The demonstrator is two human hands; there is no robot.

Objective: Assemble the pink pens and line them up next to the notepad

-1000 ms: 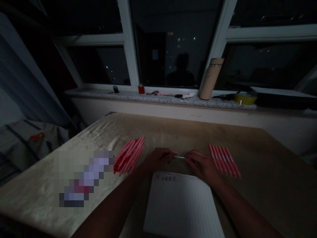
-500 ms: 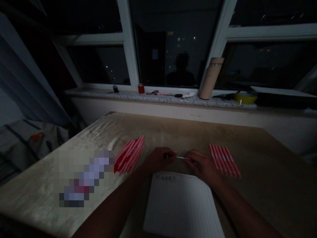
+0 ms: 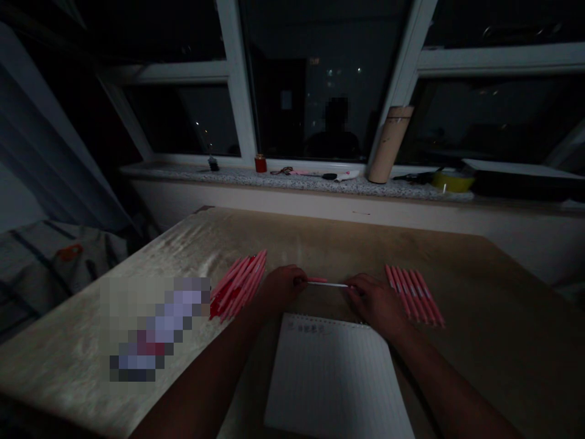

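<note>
A slim pink plastic pen (image 3: 325,283) was held level above the far edge of a white lined spiral notepad (image 3: 336,378), gripped at one end by the closed fingers of the left hand (image 3: 281,288) and at the other by the pinched fingers of the right hand (image 3: 375,303). Compared with the views half a second and a second before, the two hands were seen further apart, and a longer stretch of pale thin shaft was exposed between the pink end at the left hand and the right fingertips; from this it was judged that the pen was being pulled apart, either a cap being drawn off or the inner refill being slid out, though which could not be told in the dim light. Both hands had also shifted slightly away from the body. To the left, a fanned bundle of pink pens with red ends (image 3: 238,285) was laid on the beige cloth-covered table (image 3: 479,292), and to the right a neat row of pink pens (image 3: 414,294) was laid just beside the right hand. Neither heap appeared disturbed.
</note>
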